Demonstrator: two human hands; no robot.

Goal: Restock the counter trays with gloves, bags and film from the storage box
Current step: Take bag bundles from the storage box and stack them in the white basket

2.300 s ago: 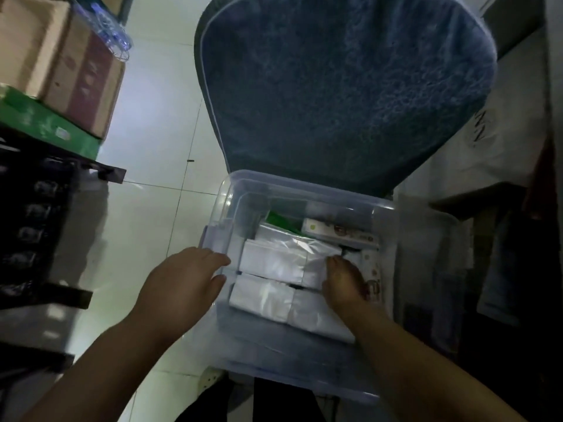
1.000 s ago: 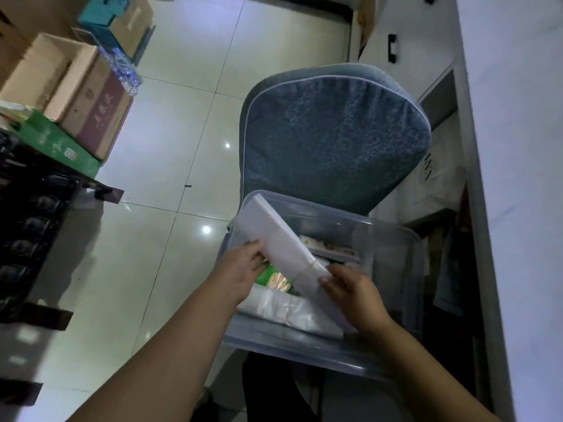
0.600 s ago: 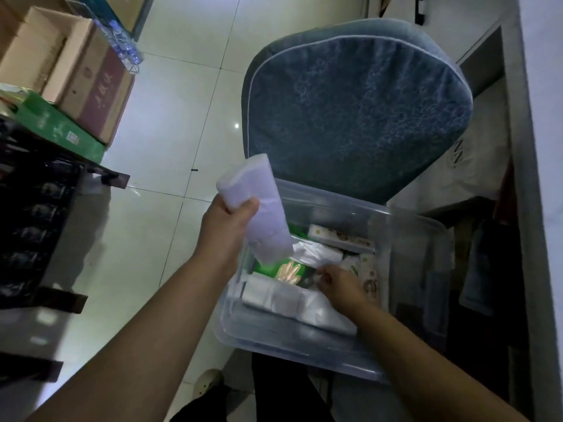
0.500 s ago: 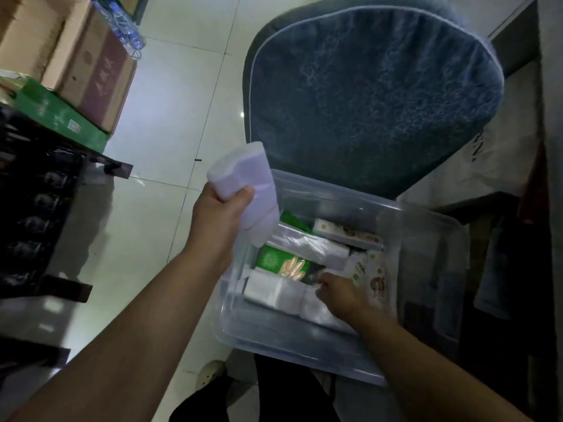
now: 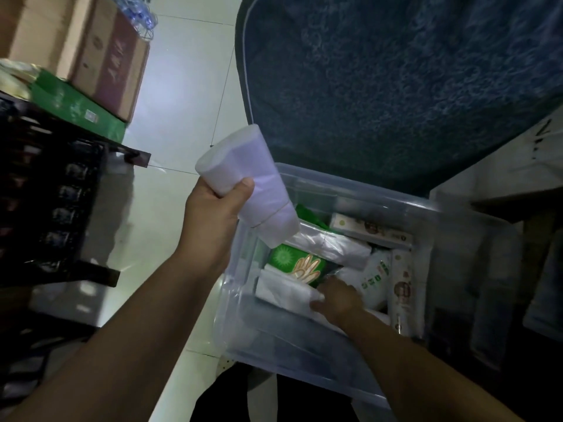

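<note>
- The left hand [image 5: 213,214] is raised over the left edge of the storage box [image 5: 350,190]. Its fingers and thumb are closed around a white bundle of bags [image 5: 246,184], which it holds tilted, upper end to the left, lower end above the box.
- A thin band goes around this bundle near its lower end.
- The right hand [image 5: 336,300] is down inside the box. Its thumb lies on the end of a second white bundle [image 5: 283,290] at the near side; the fingers are bent towards the green glove packet [image 5: 297,263]. I cannot tell if they grip something.
- The glove packet lies between the second bundle and a third white bundle [image 5: 332,248] behind it.
- A long printed carton [image 5: 371,229] lies along the far wall of the box.
- A white pouch with green print [image 5: 376,278] and an upright printed carton [image 5: 402,293] are at the right side.
- The box is clear plastic, and a blue cushion [image 5: 396,86] is behind it.
- On the left, cardboard boxes [image 5: 100,56] and a green box [image 5: 76,108] sit on a black rack [image 5: 45,193], over a pale tiled floor [image 5: 182,86].
</note>
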